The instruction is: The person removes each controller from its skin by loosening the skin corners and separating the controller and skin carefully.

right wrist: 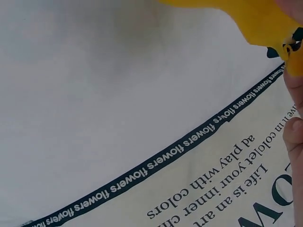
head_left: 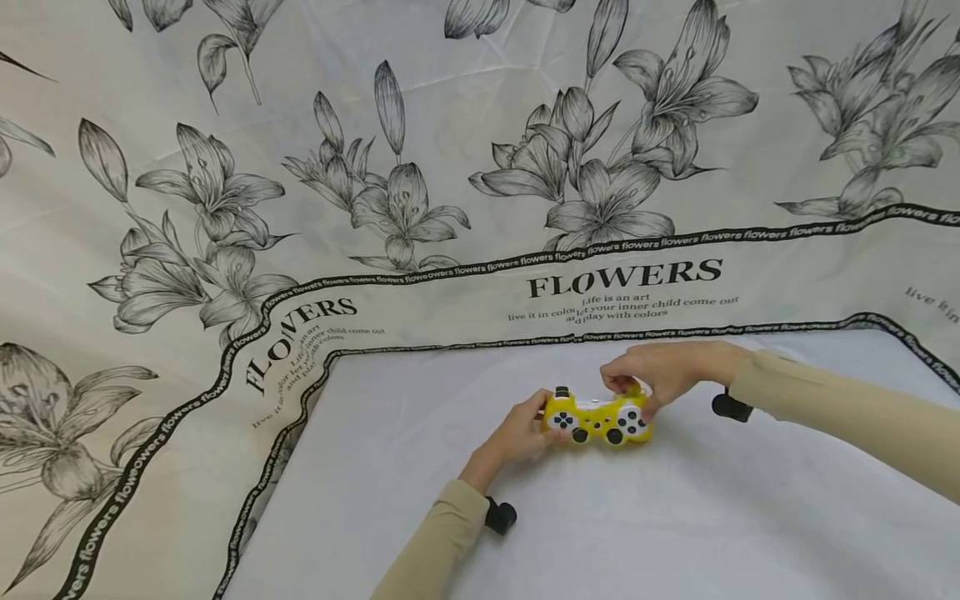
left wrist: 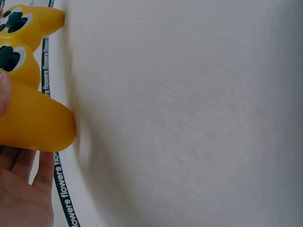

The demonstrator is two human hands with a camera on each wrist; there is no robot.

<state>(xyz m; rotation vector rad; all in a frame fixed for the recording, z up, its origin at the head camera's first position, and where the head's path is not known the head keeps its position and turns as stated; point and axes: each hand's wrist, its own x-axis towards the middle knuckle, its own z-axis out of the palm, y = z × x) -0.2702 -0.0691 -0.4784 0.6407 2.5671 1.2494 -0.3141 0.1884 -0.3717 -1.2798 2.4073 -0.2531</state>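
A yellow game controller (head_left: 597, 423) with white button faces and black sticks is held between the two hands over the white cloth. My left hand (head_left: 517, 429) grips its left handle, thumb on the front and fingers behind. In the left wrist view the rounded yellow handle of the controller (left wrist: 42, 120) shows close up above the left fingers. My right hand (head_left: 651, 375) pinches the controller's upper right corner, its fingers bent and thumb at the front edge. A small yellow loop (right wrist: 287, 51) shows by the right fingers in the right wrist view.
White cloth (head_left: 637, 533) covers the flat surface under the hands. Behind and to the left rises a curtain (head_left: 465, 167) printed with lilies and "FLOWERS" lettering. A black-banded border (head_left: 480, 342) runs along its foot. Both wrists wear black camera mounts (head_left: 501, 515).
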